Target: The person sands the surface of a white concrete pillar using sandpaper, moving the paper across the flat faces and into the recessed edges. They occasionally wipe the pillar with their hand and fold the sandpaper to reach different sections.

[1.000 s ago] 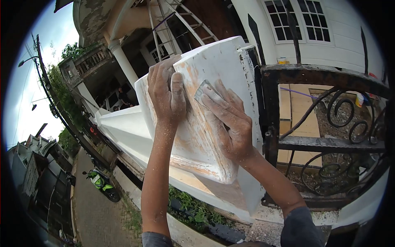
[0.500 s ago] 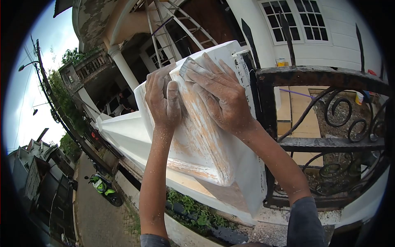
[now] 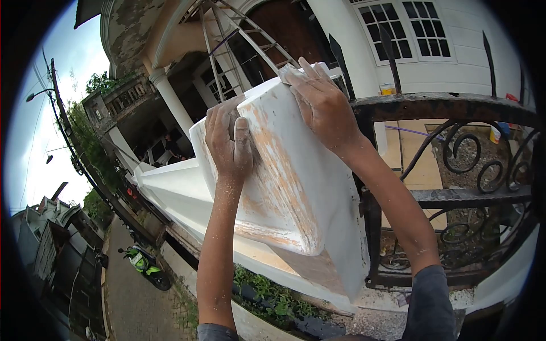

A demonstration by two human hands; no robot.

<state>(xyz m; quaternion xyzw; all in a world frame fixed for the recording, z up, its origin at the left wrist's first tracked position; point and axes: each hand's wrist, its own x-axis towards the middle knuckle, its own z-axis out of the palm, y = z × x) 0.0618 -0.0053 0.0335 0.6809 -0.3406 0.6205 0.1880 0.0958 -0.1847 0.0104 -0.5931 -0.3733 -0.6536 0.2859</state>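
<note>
A white wall pillar point(image 3: 341, 227) stands before me, its near edge worn through to patches of orange-brown undercoat. My left hand point(image 3: 228, 139) lies against the pillar's left side, fingers stretched upward and thumb apart, coated in white dust. At the top right edge, my right hand point(image 3: 324, 102) presses a small greyish sheet of sandpaper point(image 3: 288, 72) against the paint. Its fingers cover most of the sheet. Pale dust specks both forearms.
A black iron gate point(image 3: 443, 105) with spikes and scrolls adjoins the pillar on the right. Behind stands a metal ladder point(image 3: 250, 42). Green plants point(image 3: 273, 295) grow in a ditch below. On the lane at left is a green motorbike point(image 3: 145, 264).
My right hand has moved up and right with the sandpaper, from the pillar's near corner to its top right edge. My left hand stays at the left side.
</note>
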